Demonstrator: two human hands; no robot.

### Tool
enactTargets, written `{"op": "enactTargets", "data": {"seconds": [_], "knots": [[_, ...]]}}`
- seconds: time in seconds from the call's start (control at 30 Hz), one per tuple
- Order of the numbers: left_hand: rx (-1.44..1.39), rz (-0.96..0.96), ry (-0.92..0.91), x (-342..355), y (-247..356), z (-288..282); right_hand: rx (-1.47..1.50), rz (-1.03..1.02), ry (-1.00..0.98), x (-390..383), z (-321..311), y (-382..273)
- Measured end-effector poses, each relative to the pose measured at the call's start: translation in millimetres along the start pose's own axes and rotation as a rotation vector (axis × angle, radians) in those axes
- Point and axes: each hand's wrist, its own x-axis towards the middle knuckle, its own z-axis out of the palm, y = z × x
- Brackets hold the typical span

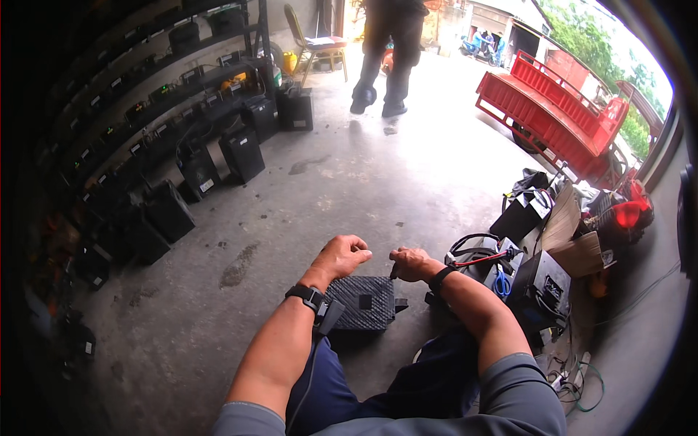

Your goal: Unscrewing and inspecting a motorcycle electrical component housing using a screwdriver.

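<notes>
A black box with a textured, quilted-looking top [356, 305] lies on the floor in front of my knees. A small dark square marks the middle of its top, and a black strap or tab sticks out at its right side. Just above the box's far left edge is my left hand [340, 256], loosely curled, with a gap between thumb and forefinger and nothing visible in it. My right hand [413, 264] is closed over the far right corner. From its fingers a small dark thing [394, 271] points down, too small to name. Both wrists wear black bands.
Black box-shaped units [242, 154] line the floor beside a loaded rack [145, 109] at left. Blue-handled scissors [502, 282], cables and a black case [539, 291] crowd my right. A person [392, 51] stands ahead; a red cargo tricycle [560, 116] is at far right.
</notes>
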Motion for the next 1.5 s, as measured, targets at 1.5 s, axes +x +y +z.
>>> {"op": "enactTargets", "data": {"seconds": [1.5], "knots": [[0.000,0.057,0.028,0.3,0.1,0.9,0.053,0.006,-0.050,6.5,12.4,8.8]]}}
